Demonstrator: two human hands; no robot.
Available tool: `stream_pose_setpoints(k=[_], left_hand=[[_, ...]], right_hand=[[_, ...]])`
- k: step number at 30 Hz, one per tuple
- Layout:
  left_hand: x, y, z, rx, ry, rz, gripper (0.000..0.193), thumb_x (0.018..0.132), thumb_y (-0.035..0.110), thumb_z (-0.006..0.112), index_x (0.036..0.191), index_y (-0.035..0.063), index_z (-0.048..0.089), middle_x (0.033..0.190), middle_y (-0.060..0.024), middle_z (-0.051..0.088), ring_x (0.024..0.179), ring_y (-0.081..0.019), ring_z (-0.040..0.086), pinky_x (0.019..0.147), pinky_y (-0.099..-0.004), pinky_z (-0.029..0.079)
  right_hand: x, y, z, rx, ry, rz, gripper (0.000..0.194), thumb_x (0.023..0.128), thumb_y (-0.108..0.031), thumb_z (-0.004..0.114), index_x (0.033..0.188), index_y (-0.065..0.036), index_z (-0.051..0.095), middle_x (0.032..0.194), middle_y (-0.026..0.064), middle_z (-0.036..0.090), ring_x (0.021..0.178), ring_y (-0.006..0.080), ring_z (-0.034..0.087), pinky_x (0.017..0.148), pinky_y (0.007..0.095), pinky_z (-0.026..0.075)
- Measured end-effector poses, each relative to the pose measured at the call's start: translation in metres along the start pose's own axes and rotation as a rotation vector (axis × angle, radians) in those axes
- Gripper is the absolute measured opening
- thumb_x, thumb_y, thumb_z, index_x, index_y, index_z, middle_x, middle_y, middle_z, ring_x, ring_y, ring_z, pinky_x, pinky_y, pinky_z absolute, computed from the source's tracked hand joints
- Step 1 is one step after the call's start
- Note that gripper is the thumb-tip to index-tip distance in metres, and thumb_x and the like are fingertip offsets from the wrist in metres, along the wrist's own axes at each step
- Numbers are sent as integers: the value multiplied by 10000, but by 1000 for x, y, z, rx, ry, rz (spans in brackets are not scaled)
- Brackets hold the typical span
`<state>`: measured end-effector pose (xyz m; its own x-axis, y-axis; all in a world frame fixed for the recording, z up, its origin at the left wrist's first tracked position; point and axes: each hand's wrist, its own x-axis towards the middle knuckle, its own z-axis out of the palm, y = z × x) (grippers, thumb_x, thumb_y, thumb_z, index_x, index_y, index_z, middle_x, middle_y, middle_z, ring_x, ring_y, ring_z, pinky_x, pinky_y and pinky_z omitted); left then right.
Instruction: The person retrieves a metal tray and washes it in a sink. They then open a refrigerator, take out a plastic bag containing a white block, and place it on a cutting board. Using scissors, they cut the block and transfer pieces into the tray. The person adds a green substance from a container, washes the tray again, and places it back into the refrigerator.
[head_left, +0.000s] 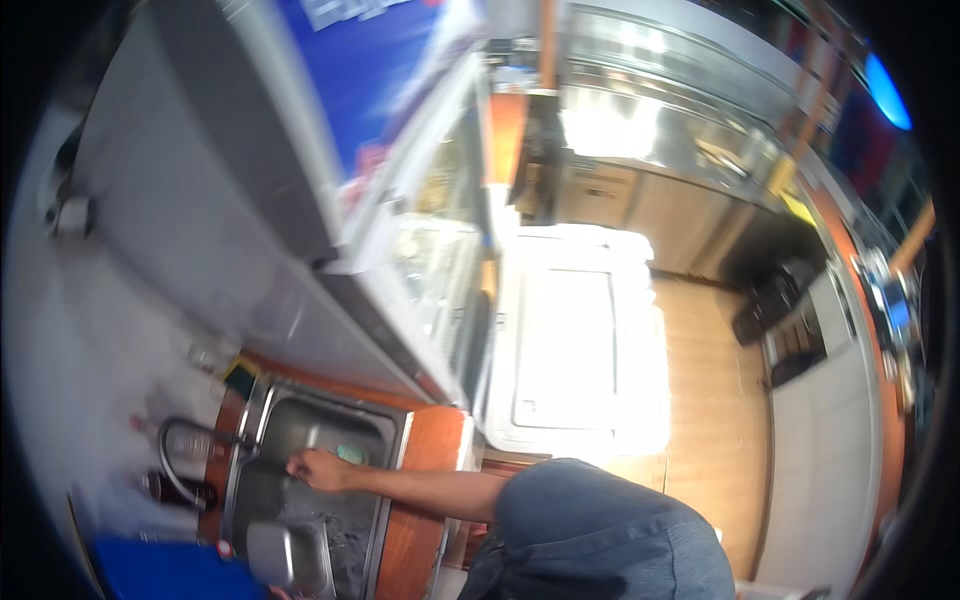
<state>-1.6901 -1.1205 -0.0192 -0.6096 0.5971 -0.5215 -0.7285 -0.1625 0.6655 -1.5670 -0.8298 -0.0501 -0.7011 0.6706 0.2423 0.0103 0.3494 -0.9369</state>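
Note:
My right hand (321, 469) reaches over a stainless steel sink (390, 501), fingers partly curled; blur hides whether anything is in them. Just beyond its wrist lies a small pale green item (351, 453), too blurred to name. At the bottom edge, a few fingertips of my left hand (280, 592) show against a rectangular steel pan (289, 555), which sits tilted at the near end of the sink; most of that hand is out of the frame. Water or clear, shiny material (345, 544) shows beside the pan. A curved faucet (169, 457) stands at the sink's back.
A blue panel or board (172, 566) is beside the sink at lower left. A glass-sided display cabinet (439, 262) stands beyond it. Large white lidded bins (577, 337) are on the wood-look floor (705, 390). A dark bottle (176, 489) stands by the faucet.

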Motion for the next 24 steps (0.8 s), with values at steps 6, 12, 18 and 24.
stream_pose_setpoints(k=[6, 12, 18, 24], left_hand=[[-8, -43, 65, 497, -6, 158, 368, 940, 233, 690, 1255, 45, 661, 1166, -150, 704, 1078, -288, 672, 943, -411, 525], [-68, -61, 126, 1096, 18, 510, 383, 944, 232, 704, 1248, 3, 662, 1136, -159, 714, 1037, -294, 682, 930, -396, 531], [-167, -87, 181, 1434, 105, 870, 403, 947, 231, 717, 1241, -40, 664, 1105, -168, 724, 996, -300, 692, 916, -380, 537], [-301, -193, 282, 1629, -61, 976, 427, 951, 230, 731, 1235, -82, 665, 1075, -177, 733, 954, -305, 702, 903, -364, 543]], right_hand=[[-156, -33, -141, -61, 177, 233, 231, 973, -181, 588, 1128, -52, 700, 986, 178, 737, 921, 349, 705, 855, 446, 537], [-264, -53, -221, 21, 385, 273, 201, 983, -154, 608, 1110, -32, 705, 959, 100, 745, 872, 216, 709, 801, 366, 537], [-393, -70, -326, 146, 496, 274, 228, 1011, -212, 611, 1076, -14, 704, 856, 69, 704, 776, 138, 646, 751, 323, 521], [-577, -53, -508, -54, 611, 386, 430, 984, -360, 667, 764, 7, 699, 773, 72, 699, 722, 147, 643, 657, 322, 487]])
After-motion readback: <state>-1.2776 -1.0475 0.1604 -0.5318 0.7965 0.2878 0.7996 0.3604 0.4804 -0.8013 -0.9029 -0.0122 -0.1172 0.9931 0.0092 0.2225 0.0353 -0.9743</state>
